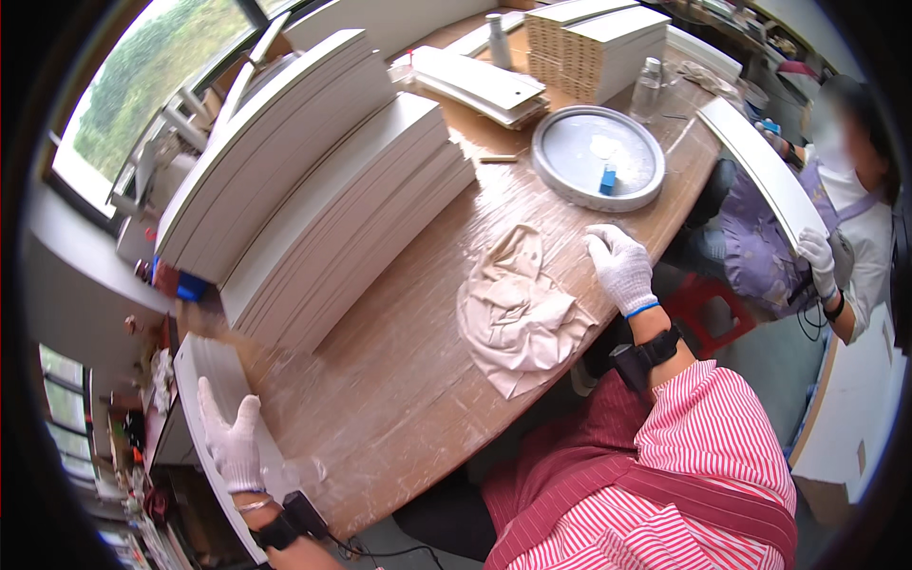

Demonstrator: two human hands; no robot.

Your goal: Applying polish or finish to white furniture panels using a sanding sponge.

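My left hand (231, 442), in a white knit glove, is open with thumb and fingers spread. It lies against or just over a long white board (211, 366) at the table's left end; I cannot tell if they touch. My right hand (622, 269), gloved the same way, hangs over the table's near edge with loosely bent fingers and nothing visible in it. Left of it lies a crumpled cream cloth (522, 309). Beyond it stands a round grey lid-like tray (560, 180) with a white smear and a small blue block (607, 180) inside.
Tall stacks of white boards (351, 218) fill the table's (399, 399) far left. More board stacks (608, 52), a clear bottle (647, 87) and a grey bottle (497, 40) stand farther back. At right a co-worker holds a white board (760, 166) beside a red stool (708, 313).
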